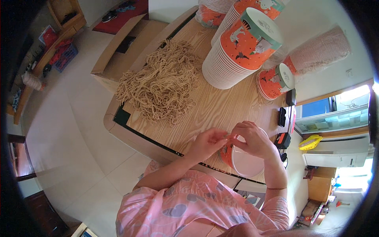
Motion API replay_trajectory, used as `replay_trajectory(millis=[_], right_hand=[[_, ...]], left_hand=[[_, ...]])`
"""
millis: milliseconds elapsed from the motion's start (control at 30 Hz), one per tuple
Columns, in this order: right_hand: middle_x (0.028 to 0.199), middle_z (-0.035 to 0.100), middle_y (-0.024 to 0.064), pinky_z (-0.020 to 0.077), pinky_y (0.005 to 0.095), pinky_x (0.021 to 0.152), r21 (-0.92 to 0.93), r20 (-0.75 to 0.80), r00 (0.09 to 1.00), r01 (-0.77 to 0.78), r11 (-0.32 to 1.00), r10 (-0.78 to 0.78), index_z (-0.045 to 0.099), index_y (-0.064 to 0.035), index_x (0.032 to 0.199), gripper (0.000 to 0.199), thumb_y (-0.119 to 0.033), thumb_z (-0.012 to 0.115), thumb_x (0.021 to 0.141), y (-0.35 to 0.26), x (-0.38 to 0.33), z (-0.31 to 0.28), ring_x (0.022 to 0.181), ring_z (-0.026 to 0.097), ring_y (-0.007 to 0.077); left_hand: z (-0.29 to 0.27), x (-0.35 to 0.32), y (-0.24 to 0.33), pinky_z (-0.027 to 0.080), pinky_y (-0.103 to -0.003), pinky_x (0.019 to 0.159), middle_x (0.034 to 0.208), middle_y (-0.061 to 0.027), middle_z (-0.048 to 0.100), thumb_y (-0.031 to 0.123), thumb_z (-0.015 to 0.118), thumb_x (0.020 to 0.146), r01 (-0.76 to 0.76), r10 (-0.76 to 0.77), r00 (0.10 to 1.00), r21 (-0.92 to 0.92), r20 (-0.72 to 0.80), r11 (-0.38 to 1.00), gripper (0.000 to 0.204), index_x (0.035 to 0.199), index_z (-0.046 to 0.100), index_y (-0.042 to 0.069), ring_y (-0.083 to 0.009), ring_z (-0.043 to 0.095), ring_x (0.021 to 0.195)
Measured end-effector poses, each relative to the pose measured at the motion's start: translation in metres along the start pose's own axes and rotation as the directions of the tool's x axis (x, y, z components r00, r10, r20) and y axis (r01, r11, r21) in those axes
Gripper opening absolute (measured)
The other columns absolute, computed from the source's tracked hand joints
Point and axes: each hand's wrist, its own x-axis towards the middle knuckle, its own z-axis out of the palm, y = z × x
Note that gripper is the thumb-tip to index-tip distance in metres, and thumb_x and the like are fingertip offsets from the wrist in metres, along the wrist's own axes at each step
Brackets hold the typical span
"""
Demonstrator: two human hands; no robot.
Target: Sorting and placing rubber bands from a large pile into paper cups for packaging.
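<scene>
left hand [207, 143], right hand [252, 139]: both grip one paper cup [241, 160] | one string pile [164, 85]

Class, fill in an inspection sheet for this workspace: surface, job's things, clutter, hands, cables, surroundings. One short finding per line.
Surface: wooden table, light grain, dark edge strip.
Job's things: orange paper cup, white inside, held at the near edge; pile of tan strings.
Clutter: tall stacks of orange cups; small black devices at the right edge.
Hands: left hand and right hand both at the cup rim, fingers pinched together.
Cables: thin cord near the black devices.
Surroundings: cardboard box, tiled floor, window.
</scene>
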Motion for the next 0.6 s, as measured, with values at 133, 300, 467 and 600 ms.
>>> replay_trajectory(millis=[133,300,467,600], right_hand=[[0.082,0.061,0.0097,0.0448,0.0392,0.078,-0.009,0.031,0.999,-0.018,1.000,0.018,0.062,-0.0038,0.082,0.012,-0.015,0.065,0.077,-0.0010,0.0015,-0.0016,0.084,0.058,0.0298],[0.083,0.062,0.0097,0.0448,0.0397,0.079,-0.024,0.024,0.999,-0.030,0.999,0.030,0.062,-0.0042,0.082,0.012,-0.015,0.065,0.077,-0.0019,0.0002,-0.0007,0.085,0.058,0.0298],[0.085,0.060,0.0110,0.0419,0.0390,0.084,0.016,0.047,0.998,-0.051,0.999,0.051,0.062,-0.0048,0.084,0.011,-0.015,0.060,0.081,-0.0031,-0.0015,-0.0021,0.088,0.056,0.0302],[0.084,0.062,0.0102,0.0460,0.0386,0.079,-0.030,0.022,0.998,-0.050,0.998,0.050,0.063,-0.0041,0.082,0.010,-0.014,0.062,0.079,-0.0009,-0.0011,-0.0009,0.086,0.058,0.0302]], left_hand=[[0.0077,0.0002,0.0101,0.052,-0.026,0.073,0.094,-0.0077,0.066,0.006,0.064,0.085,-0.171,0.184,0.983,0.269,-0.022,0.948,0.014,0.097,0.063,0.001,-0.0128,0.063,0.081],[0.0089,0.0018,0.0096,0.052,-0.028,0.073,0.091,-0.0105,0.064,0.003,0.065,0.081,-0.220,0.260,0.965,0.447,-0.030,0.867,0.014,0.095,0.063,0.000,-0.0180,0.065,0.081],[0.0092,0.0018,0.0096,0.052,-0.028,0.073,0.091,-0.0105,0.065,0.003,0.067,0.081,-0.217,0.263,0.964,0.467,-0.033,0.857,0.014,0.094,0.064,0.000,-0.0187,0.065,0.082],[0.0087,0.0029,0.0053,0.052,-0.028,0.073,0.091,-0.0105,0.065,0.003,0.067,0.081,-0.231,0.267,0.962,0.371,-0.050,0.900,0.015,0.095,0.065,0.000,-0.0183,0.065,0.083]])
